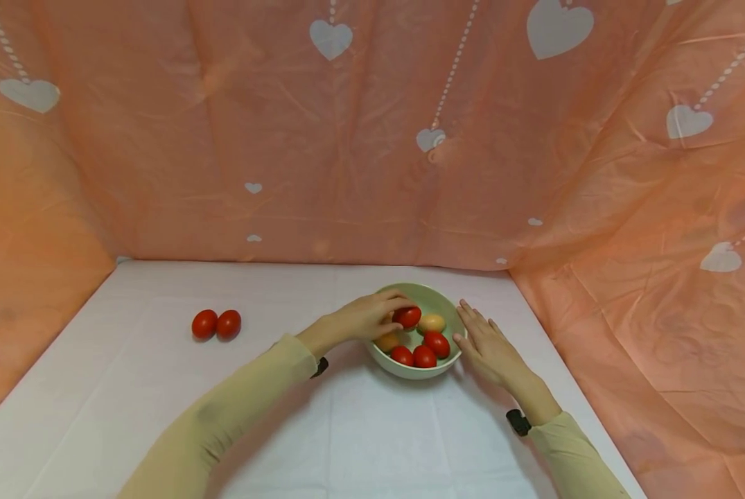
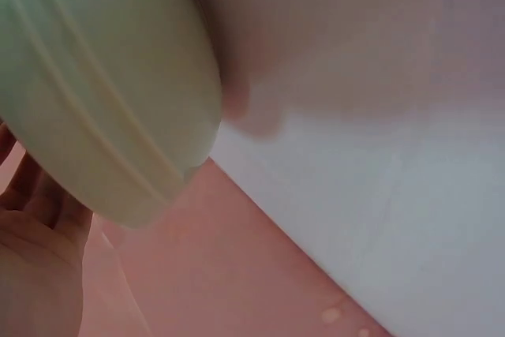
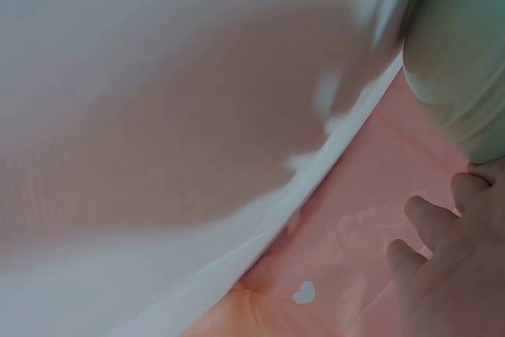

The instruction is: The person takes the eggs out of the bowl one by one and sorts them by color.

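A pale green bowl (image 1: 434, 299) stands on the table, holding several glossy red egg-shaped pieces (image 1: 436, 344) and some yellowish ones (image 1: 432, 323). My left hand (image 1: 369, 317) reaches over the bowl's left rim, with fingers and thumb around a red egg-shaped piece (image 1: 407, 317) inside it. At the bowl's right side, my right hand (image 1: 487, 346) rests against the rim with fingers extended. The right wrist view shows those fingers (image 3: 430, 219) beside the bowl's outer wall (image 3: 465, 61). In the left wrist view the bowl's wall (image 2: 118, 92) hides part of the left hand (image 2: 39, 266).
Two more red egg-shaped pieces (image 1: 216, 325) lie side by side at the left of the white-covered table (image 1: 272, 430). An orange curtain with hearts (image 1: 347, 159) encloses the back and sides. The table's right edge runs close to the right forearm.
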Motion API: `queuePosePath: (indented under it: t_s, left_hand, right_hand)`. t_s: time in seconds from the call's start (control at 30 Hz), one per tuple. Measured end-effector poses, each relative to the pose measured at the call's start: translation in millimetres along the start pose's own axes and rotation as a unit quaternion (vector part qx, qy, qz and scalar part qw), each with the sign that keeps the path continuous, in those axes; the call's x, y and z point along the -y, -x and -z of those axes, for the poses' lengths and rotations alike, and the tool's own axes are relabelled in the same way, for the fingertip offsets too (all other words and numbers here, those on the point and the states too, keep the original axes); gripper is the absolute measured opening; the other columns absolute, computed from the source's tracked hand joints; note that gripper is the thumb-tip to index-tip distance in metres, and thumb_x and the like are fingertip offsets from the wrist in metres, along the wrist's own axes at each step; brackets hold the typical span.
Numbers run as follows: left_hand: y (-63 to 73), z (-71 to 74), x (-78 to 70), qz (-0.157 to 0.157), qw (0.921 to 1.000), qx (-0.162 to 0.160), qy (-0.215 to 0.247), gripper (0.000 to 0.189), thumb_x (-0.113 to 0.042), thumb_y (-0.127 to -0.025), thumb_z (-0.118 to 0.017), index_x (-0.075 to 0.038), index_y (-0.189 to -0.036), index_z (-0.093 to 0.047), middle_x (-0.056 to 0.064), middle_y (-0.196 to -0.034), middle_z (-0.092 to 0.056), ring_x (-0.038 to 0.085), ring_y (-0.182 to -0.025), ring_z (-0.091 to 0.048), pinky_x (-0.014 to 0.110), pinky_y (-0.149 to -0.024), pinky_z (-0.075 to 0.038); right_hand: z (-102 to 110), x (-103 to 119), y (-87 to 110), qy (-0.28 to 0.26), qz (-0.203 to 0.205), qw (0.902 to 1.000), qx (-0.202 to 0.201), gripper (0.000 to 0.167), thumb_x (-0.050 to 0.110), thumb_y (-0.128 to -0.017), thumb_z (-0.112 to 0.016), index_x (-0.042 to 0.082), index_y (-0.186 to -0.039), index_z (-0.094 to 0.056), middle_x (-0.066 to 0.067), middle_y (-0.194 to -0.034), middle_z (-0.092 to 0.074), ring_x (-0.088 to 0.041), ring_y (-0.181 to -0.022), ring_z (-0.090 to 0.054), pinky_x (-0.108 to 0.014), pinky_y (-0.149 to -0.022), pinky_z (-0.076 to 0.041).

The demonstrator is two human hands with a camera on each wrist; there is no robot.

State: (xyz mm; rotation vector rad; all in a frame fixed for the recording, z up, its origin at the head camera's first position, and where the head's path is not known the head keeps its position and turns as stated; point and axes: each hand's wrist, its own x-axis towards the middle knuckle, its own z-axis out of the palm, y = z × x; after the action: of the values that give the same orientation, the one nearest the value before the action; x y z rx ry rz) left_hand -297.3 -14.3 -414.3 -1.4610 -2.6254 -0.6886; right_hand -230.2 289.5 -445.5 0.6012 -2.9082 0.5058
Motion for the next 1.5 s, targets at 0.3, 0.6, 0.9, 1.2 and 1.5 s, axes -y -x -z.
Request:
queuePosePath:
  t_s: [0.3,0.6,0.9,1.2,1.5]
  left_hand:
    - [21.2,3.4,-1.5,0.037,0.9934,-0.069,0.084,0.049,-0.014,-0.099,-0.072,-0.006,-0.145,-0.056,0.011,-0.143,-0.054,0.024,-0.129,-0.059,0.038,-0.109,-0.049]
    - [45.4,10.9,2.3,0.055,0.9812,-0.153,0.104,0.051,-0.011,-0.097,-0.074,-0.005,-0.145,-0.056,0.009,-0.144,-0.058,0.022,-0.116,-0.061,0.036,-0.096,-0.056]
    - [76.0,19.7,10.9,0.100,0.9769,-0.175,0.071,0.054,-0.014,-0.097,-0.076,-0.007,-0.146,-0.056,0.009,-0.143,-0.060,0.023,-0.113,-0.060,0.041,-0.094,-0.056]
    - [109.0,26.8,25.2,0.121,0.9782,-0.169,0.012,0.052,-0.020,-0.099,-0.073,-0.006,-0.147,-0.056,0.013,-0.144,-0.060,0.031,-0.132,-0.057,0.049,-0.113,-0.046]
    - [139.0,40.4,37.9,0.171,0.9776,-0.117,-0.033,0.056,-0.025,-0.098,-0.075,-0.007,-0.147,-0.056,0.015,-0.145,-0.057,0.036,-0.137,-0.052,0.055,-0.113,-0.044]
  right_hand:
    - [-1,0,0.0,-0.002,-0.002,1.0000,0.001,0.064,0.037,-0.112,-0.043,0.000,-0.162,-0.029,-0.016,-0.171,-0.024,-0.044,-0.153,-0.027,-0.067,-0.122,-0.018]
    - [0,1,0.1,-0.001,-0.001,1.0000,-0.001,0.064,0.038,-0.112,-0.042,0.000,-0.162,-0.028,-0.016,-0.170,-0.024,-0.045,-0.153,-0.028,-0.066,-0.122,-0.019]
    - [1,1,-0.3,-0.003,-0.001,1.0000,0.004,0.065,0.038,-0.112,-0.042,0.000,-0.162,-0.028,-0.016,-0.171,-0.023,-0.045,-0.153,-0.027,-0.066,-0.122,-0.018]
    - [1,0,-0.5,-0.004,-0.004,1.0000,0.006,0.065,0.038,-0.112,-0.041,0.000,-0.162,-0.027,-0.017,-0.171,-0.022,-0.046,-0.153,-0.027,-0.066,-0.123,-0.017]
    - [0,-1,-0.6,-0.004,-0.007,0.9999,0.010,0.066,0.040,-0.112,-0.042,0.000,-0.163,-0.026,-0.016,-0.171,-0.021,-0.044,-0.154,-0.025,-0.066,-0.123,-0.017]
